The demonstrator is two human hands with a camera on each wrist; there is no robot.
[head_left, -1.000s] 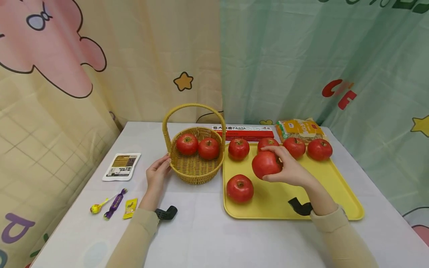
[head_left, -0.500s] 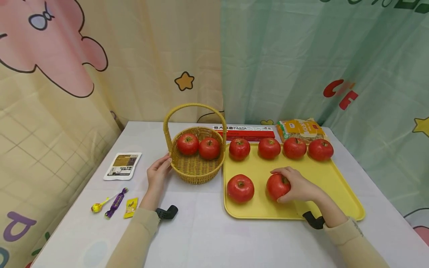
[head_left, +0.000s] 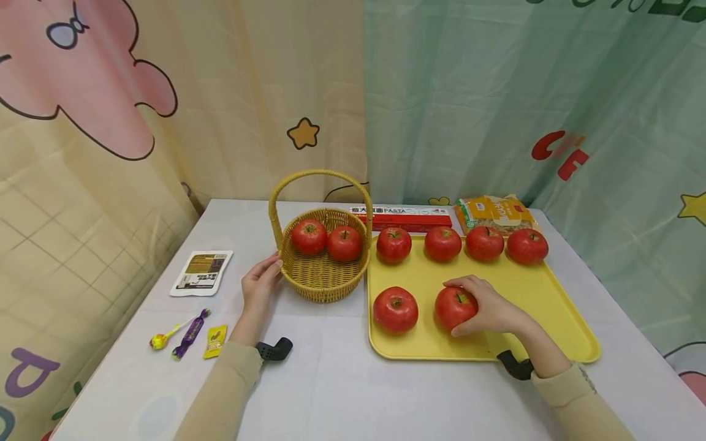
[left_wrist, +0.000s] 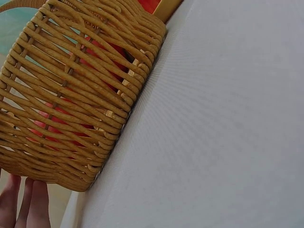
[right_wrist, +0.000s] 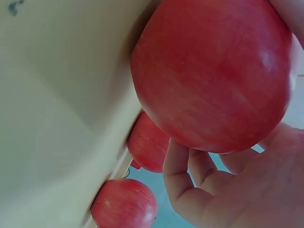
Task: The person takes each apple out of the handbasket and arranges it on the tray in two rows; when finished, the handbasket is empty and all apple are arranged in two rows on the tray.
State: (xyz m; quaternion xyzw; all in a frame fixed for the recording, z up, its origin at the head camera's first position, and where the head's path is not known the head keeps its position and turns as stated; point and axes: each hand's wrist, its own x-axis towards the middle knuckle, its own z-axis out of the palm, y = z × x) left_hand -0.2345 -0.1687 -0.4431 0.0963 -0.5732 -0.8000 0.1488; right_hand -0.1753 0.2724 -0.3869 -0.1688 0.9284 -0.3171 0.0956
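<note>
My right hand (head_left: 491, 306) curls its fingers and thumb round a red apple (head_left: 453, 309) low over the front part of the yellow tray (head_left: 529, 306). In the right wrist view this apple (right_wrist: 213, 71) is large and close to the tray surface. Just left of it sits another apple (head_left: 395, 310). Several more stand in a row along the tray's far side. The fingers of my left hand (head_left: 260, 286) rest against the left side of a woven basket (head_left: 322, 288) with a tall handle. Two apples (head_left: 309, 237) lie inside it, showing through the weave in the left wrist view.
Behind the tray lie a red pasta box (head_left: 410, 218) and an orange food packet (head_left: 496, 213). To the left are a flat white packet (head_left: 201, 274), a lollipop (head_left: 160, 341), a purple wrapped candy (head_left: 190, 334) and a yellow packet (head_left: 215, 342). A curtain hangs behind the table.
My right hand has brought its apple from above the tray's middle down toward the front right, then slightly left. My left hand stays at the basket.
</note>
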